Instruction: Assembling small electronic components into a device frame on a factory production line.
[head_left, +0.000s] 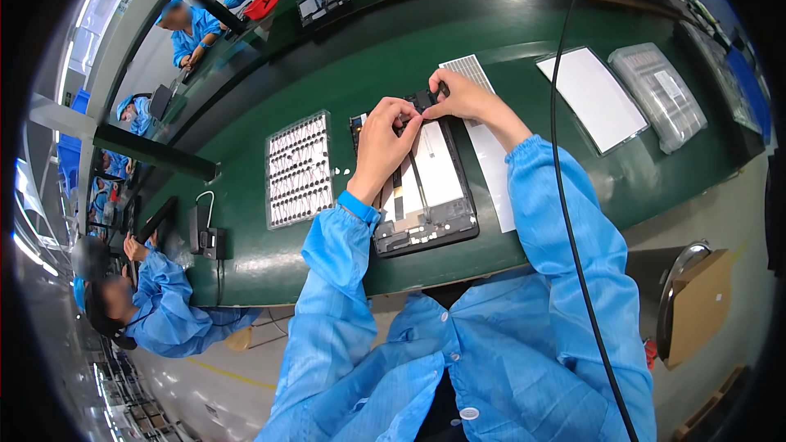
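Observation:
An opened tablet (427, 227), with a black frame and white battery panels inside, lies on the green bench in front of me. My left hand (383, 137) is over its upper left part, thumb and fingertips pinched together at the far edge. My right hand (468, 105) comes in from the right, fingers also closed and meeting the left fingertips. Something small and dark shows at the right fingers; its kind cannot be made out. What the left fingertips pinch is hidden. A blue band (359, 207) circles my left wrist.
Left of the tablet sits a clear tray (299, 169) of small black wired parts. A white strip sheet (494, 172) lies right of it; farther right are a white sheet (592, 98) and clear plastic trays (659, 96). A black cable (565, 188) hangs across the view. Co-workers sit at left.

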`<state>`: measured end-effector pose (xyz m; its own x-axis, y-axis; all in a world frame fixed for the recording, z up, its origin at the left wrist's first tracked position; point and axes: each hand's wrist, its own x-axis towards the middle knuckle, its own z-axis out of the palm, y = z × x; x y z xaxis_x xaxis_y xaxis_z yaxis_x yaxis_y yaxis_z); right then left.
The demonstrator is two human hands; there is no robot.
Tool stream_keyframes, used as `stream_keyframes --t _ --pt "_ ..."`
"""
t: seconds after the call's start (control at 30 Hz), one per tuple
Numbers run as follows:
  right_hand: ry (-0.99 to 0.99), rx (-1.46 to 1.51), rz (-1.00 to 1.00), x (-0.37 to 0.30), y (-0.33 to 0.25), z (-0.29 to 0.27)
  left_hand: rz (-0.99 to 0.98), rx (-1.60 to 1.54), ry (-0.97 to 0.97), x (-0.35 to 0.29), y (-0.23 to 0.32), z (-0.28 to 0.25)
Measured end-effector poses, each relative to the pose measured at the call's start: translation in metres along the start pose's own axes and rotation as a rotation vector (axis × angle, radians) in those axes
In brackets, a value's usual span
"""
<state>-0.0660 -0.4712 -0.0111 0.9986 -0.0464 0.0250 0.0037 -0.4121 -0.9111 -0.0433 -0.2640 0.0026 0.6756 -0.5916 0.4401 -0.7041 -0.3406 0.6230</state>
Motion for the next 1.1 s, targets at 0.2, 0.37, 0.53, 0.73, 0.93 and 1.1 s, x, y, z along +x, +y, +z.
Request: stream_keyframes --t 0.2,0.37,0.53,0.73,0.93,1.1 --pt "0.118 -0.187 -0.059 -0.019 -0.007 0.003 -0.02 -0.009 0.008 0.005 -0.004 0.002" --pt "0.359 -0.484 -0.144 -0.083 -0.029 0.017 -0.088 0.16 -0.016 0.01 0.003 -0.004" --pt "0.251 -0.361 -0.223 -0.113 -0.046 0.033 0.119 0.204 0.162 -0.024 -0.007 -0.026" --pt "0.255 0.244 -0.235 -0.112 -0.038 0.063 -0.144 -0.317 0.298 -0.044 -0.029 -0.026" --pt "0.289 0.531 -0.007 -0.025 -0.084 0.007 0.076 -0.396 0.605 -0.055 -0.015 -0.049" --pt "0.379 0.688 0.024 0.125 -0.075 0.023 0.251 -0.443 0.374 -0.083 -0.016 -0.059"
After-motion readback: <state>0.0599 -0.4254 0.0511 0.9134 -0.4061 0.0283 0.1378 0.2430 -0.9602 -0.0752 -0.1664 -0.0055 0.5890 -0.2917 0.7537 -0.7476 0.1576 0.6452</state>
